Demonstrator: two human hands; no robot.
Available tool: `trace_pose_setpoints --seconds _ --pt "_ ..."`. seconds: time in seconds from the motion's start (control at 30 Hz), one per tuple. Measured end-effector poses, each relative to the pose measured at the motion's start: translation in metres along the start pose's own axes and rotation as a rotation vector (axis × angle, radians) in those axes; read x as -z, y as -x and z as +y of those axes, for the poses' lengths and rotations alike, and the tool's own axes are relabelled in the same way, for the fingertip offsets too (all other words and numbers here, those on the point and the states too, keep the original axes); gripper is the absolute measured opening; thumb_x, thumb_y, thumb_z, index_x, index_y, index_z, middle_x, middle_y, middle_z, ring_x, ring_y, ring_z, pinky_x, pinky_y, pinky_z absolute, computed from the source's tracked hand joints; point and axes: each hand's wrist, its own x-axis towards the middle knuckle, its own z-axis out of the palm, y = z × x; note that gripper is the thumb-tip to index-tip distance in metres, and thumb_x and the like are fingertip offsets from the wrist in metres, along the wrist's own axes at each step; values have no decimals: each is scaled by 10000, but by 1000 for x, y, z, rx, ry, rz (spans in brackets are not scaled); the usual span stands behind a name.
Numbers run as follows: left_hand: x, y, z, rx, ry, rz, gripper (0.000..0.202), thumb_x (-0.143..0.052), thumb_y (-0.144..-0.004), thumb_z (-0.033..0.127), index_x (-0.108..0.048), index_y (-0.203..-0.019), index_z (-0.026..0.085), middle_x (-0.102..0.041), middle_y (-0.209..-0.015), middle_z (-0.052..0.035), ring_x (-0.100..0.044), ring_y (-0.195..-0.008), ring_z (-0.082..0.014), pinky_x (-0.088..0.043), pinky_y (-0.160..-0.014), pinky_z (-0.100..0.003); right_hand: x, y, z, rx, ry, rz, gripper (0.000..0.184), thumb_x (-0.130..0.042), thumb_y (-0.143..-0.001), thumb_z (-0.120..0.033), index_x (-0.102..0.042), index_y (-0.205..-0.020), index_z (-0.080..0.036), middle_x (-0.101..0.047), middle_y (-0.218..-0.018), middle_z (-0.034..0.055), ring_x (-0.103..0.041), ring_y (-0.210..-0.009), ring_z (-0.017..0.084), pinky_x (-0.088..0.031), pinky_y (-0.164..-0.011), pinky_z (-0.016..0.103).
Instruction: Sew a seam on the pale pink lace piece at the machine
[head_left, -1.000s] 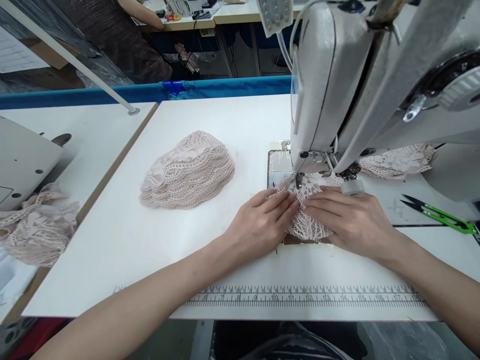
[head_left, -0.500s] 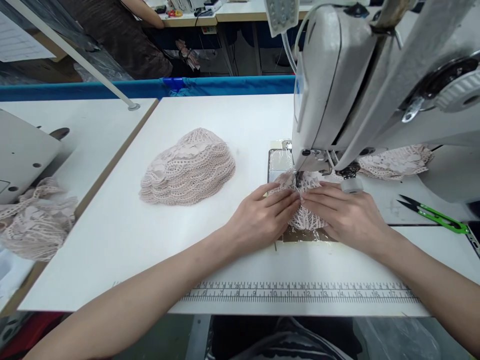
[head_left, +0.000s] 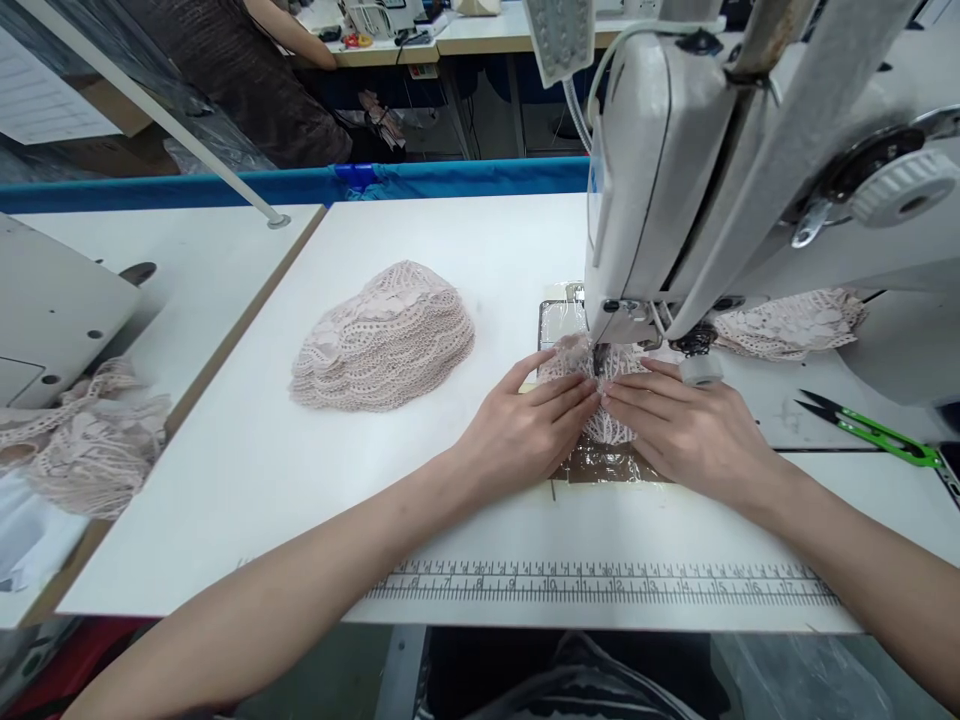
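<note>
A pale pink lace piece lies under the presser foot of a white sewing machine. My left hand rests on the lace's left side, fingers stretched out and pressing it down. From the other side, my right hand lies flat on the lace, its fingertips almost meeting the left ones just in front of the foot. Both hands are open. Part of the lace is hidden beneath the fingers.
A stack of lace pieces sits left of the machine, with more lace behind the needle area. Green thread snips lie at right. A printed ruler runs along the front edge. Bunched lace is far left; a co-worker's arm shows beyond.
The lace has slid away from me under the presser foot, so less of it shows in front. Both hands stay on it. The view has shifted slightly.
</note>
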Motion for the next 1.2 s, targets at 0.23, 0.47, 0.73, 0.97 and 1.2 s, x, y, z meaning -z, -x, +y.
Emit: trace_pose_setpoints --seconds 0.23,0.47,0.73,0.97,1.2 --pt "0 1 0 25 30 34 259 -486 -931 167 -644 -1136 164 -697 -1124 -69 -655 -1075 -191 -353 -1107 -512 -1 0 -2 -22 -1 1 250 -529 -861 -82 -709 -1018 -154 -714 -1084 45 -691 -884 182 -546 -731 329" --pt "-5 -4 -5 41 -5 38 267 -465 -944 167 -631 -1150 137 -694 -1131 -79 -650 -1082 -194 -321 -1117 -542 -3 -2 1 -51 43 -3 241 -520 -873 -86 -713 -1003 -147 -727 -1048 35 -691 -861 173 -525 -700 313" --pt "-1 3 4 18 -18 63 240 -503 -933 197 -654 -1110 139 -713 -1086 -71 -662 -1053 -194 -361 -1104 -515 1 0 -4 -35 73 18 239 -530 -854 -74 -719 -978 -153 -732 -1029 53 -684 -834 173 -512 -754 327" --pt "-2 0 0 41 -14 39 250 -465 -955 203 -650 -1117 160 -705 -1106 -66 -657 -1067 -193 -346 -1105 -539 1 -3 -4 -64 94 -16 228 -522 -875 -106 -711 -996 -145 -730 -1040 45 -680 -834 177 -508 -788 338" --pt "-3 -1 -1 38 -66 27 276 -466 -963 238 -638 -1134 108 -687 -1144 -92 -645 -1088 -212 -367 -1085 -544 1 -5 -4 -85 100 -2 202 -553 -874 -135 -711 -1000 -123 -740 -991 27 -674 -878 186 -507 -788 341"
